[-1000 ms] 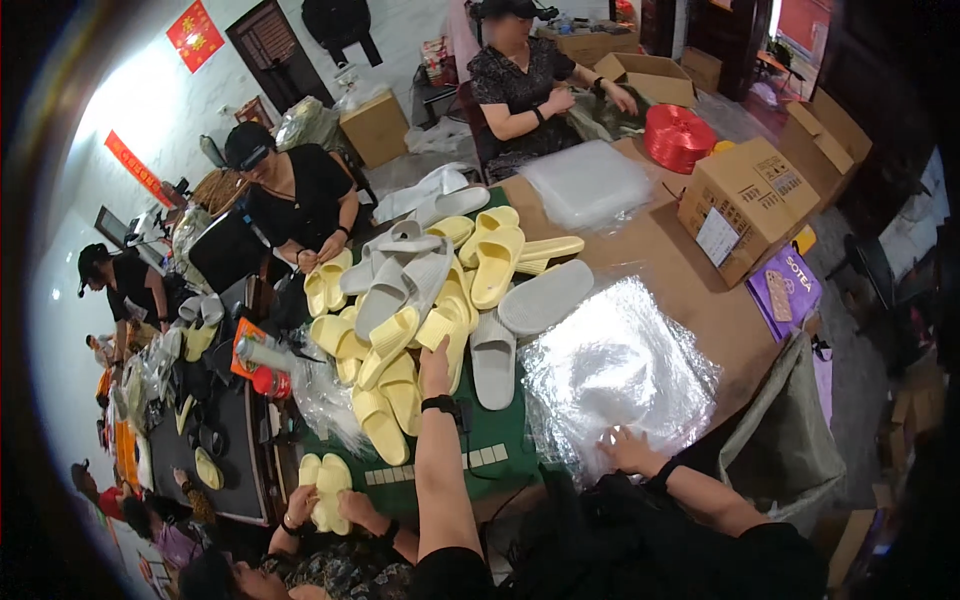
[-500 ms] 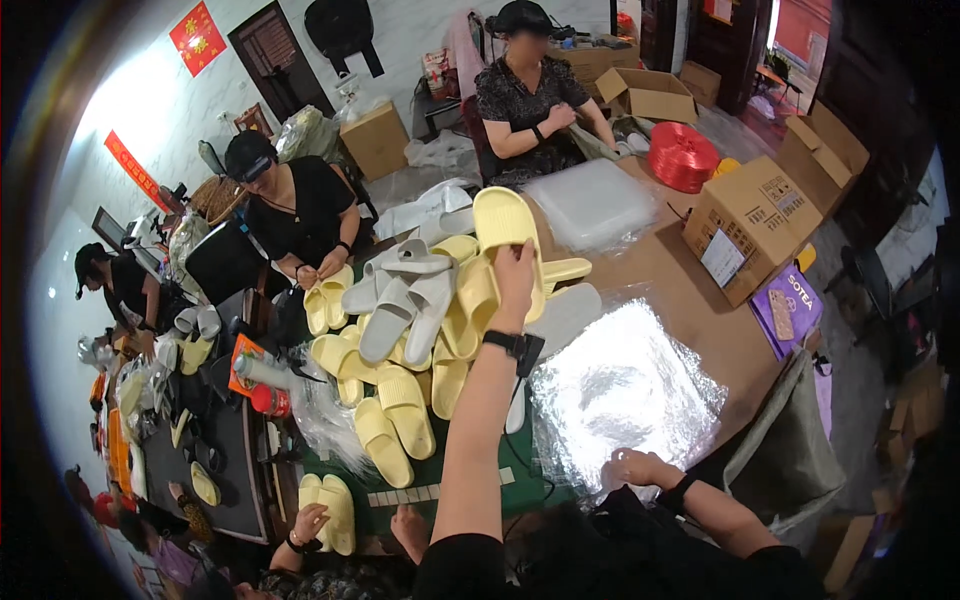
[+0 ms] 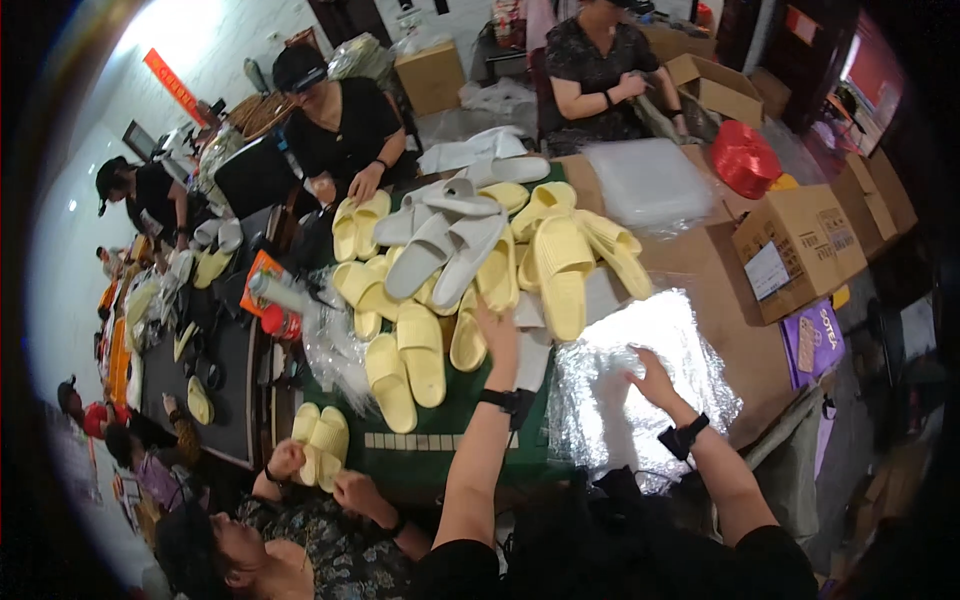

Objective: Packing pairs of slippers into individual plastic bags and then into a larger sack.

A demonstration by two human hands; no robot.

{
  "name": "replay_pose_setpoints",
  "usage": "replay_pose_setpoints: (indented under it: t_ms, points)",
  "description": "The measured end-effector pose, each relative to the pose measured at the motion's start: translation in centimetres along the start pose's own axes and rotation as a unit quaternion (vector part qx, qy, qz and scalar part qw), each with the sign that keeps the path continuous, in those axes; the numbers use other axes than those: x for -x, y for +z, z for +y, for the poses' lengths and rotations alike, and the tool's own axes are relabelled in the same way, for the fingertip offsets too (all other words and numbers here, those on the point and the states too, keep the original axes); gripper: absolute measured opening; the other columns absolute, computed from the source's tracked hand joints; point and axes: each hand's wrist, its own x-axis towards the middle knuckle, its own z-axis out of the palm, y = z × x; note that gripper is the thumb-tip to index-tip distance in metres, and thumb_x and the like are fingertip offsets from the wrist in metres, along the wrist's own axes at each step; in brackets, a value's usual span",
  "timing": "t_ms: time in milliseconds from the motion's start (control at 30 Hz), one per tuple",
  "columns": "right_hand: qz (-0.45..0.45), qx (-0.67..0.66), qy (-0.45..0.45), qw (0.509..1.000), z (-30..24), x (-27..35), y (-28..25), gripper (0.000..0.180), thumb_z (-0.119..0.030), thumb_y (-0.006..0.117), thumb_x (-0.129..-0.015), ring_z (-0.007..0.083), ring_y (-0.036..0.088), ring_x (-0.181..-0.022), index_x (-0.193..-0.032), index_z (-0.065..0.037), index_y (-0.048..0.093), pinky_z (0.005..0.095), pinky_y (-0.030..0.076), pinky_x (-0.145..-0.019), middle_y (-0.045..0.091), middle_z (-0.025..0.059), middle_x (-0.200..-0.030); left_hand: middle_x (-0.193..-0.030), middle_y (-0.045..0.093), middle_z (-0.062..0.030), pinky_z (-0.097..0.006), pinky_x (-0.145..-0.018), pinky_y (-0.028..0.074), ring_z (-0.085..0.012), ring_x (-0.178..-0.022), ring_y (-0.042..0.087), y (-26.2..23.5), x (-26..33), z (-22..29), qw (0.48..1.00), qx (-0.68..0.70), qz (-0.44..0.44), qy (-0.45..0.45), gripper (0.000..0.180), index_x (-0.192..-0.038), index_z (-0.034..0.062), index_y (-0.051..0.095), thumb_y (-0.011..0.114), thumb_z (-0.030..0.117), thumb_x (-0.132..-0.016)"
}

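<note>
My left hand [image 3: 497, 335] reaches in at the near side of the slipper pile, its fingers stretched out beside a yellow slipper [image 3: 468, 340]; whether they touch it I cannot make out. Over a stack of shiny clear plastic bags [image 3: 630, 330] hovers my right hand [image 3: 660, 383], fingers apart and nothing in it. A ribbed yellow slipper [image 3: 563, 280] lies at the right of the pile, next to another yellow slipper [image 3: 618, 255]. Grey slippers [image 3: 470, 250] are heaped on top in the middle. Nearer to me, two yellow slippers [image 3: 420, 350] rest on the green mat [image 3: 400, 470].
At near left a co-worker's hands [image 3: 290, 460] are at a yellow pair [image 3: 320, 445]. Other people sit across the table. To the right stand a cardboard box [image 3: 798, 250], a red twine roll [image 3: 745, 160] and a purple bag [image 3: 812, 340]. A clear plastic stack [image 3: 648, 185] lies farther back.
My left hand has let go of the yellow slipper, now lying at the pile's right, and drawn back toward me. My right hand has moved forward over the bags. The whole view has shifted.
</note>
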Motion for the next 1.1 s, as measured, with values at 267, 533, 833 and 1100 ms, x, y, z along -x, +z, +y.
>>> replay_pose_setpoints:
  t_ms: [267,533,833,1100]
  points:
    - [0.086,0.082,0.097,0.988,-2.5,-8.8,1.1,0.115,-0.044,0.078,-0.060,0.0490,0.023,-0.126,-0.143,-0.021,0.001,0.0480,0.034,-0.099,0.007,0.0363,-0.138,-0.128,0.022,-0.0425,-0.046,-0.097,0.031,-0.0470,-0.118,0.033,-15.3,-3.0,-6.6,0.888,-0.333,0.230,-0.216,0.092,-0.141,0.0163,0.016,0.072,0.018,-0.069]
    - [0.181,-0.019,0.037,0.983,-3.9,-13.3,6.6,0.119,-0.049,0.078,-0.056,0.0501,0.023,-0.126,-0.142,-0.013,0.004,0.0476,0.028,-0.102,0.013,0.0383,-0.136,-0.096,0.064,-0.0181,-0.034,-0.078,0.045,-0.0267,-0.086,0.060,-18.0,-6.3,-11.5,0.963,-0.225,0.132,-0.071,0.033,-0.106,0.0024,0.062,0.066,0.007,-0.073]
    - [0.192,-0.103,0.216,0.952,-0.5,-14.7,5.3,0.105,-0.053,0.071,-0.062,0.0475,0.034,-0.117,-0.142,-0.016,0.015,0.0472,0.033,-0.098,0.033,0.0337,-0.126,-0.093,0.061,-0.0103,-0.027,-0.076,0.043,-0.0160,-0.084,0.055,-8.0,-4.2,-7.6,0.990,-0.118,-0.014,-0.079,0.023,-0.103,-0.0037,0.059,0.057,0.006,-0.083]
    - [0.087,-0.327,0.153,0.929,-3.6,-16.3,0.8,0.069,-0.028,0.062,-0.081,0.0238,0.049,-0.109,-0.138,-0.008,0.029,0.0318,0.042,-0.088,0.047,0.0186,-0.123,-0.102,0.061,-0.0122,-0.027,-0.088,0.040,-0.0172,-0.099,0.055,1.4,-2.2,0.3,0.982,0.053,-0.178,-0.023,0.026,-0.106,-0.0063,0.057,0.051,-0.002,-0.081]
